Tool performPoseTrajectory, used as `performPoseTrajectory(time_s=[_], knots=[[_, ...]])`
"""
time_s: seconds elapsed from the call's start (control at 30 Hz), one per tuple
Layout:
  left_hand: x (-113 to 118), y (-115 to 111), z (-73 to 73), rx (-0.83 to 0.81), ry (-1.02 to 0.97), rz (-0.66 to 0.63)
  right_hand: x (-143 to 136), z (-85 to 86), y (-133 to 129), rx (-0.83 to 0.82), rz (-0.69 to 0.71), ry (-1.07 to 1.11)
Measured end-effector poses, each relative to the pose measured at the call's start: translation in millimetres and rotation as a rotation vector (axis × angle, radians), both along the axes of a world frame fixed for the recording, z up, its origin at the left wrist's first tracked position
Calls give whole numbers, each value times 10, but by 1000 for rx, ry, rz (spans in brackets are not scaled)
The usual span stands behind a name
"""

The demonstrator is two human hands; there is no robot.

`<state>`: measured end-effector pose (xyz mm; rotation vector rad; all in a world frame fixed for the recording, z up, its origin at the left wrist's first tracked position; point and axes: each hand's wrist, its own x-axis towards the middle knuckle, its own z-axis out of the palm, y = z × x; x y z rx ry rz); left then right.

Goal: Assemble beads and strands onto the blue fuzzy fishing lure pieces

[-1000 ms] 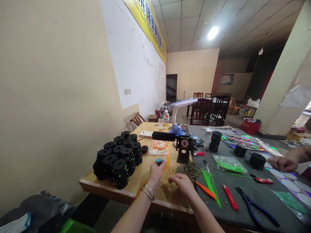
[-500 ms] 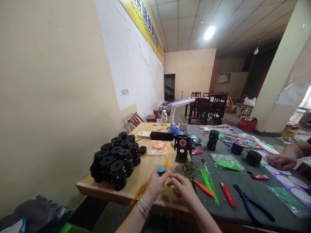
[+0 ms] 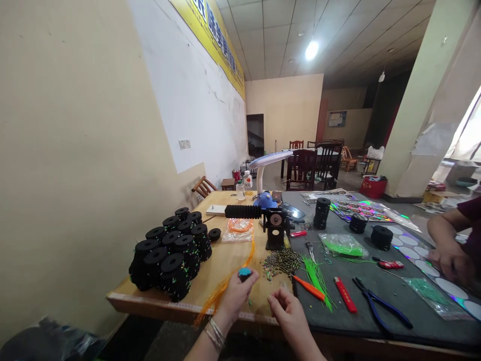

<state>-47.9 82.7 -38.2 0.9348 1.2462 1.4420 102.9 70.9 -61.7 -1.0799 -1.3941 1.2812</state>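
Left hand gripping bundle, banner (味美更)

On the table, spools stood left of the machine, with the lamp behind it and the bead pile before it; pliers lay on the mat to the right; the bundle was in the left hand, left of the right hand

left hand: blue-topped piece | right hand: pinched, contents unclear
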Motion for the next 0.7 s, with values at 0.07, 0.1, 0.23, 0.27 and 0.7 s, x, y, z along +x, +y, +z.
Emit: performPoseTrajectory(time_s=[0.07,0.1,0.23,0.27,0.7], knots=[[-6,82,26,43,54,-13,29,-27,-27,9,-26,-11],[2,126,38,67,84,-25,37,-41,-37,15,-33,-14],[123,313,51,133,209,-120,54,-59,-65,51,-35,-41],[170,360,49,144,244,-151,65,-50,-72,70,-34,-58],[1107,916,309,311,738,-498,373,-144,158,175,-104,-16]])
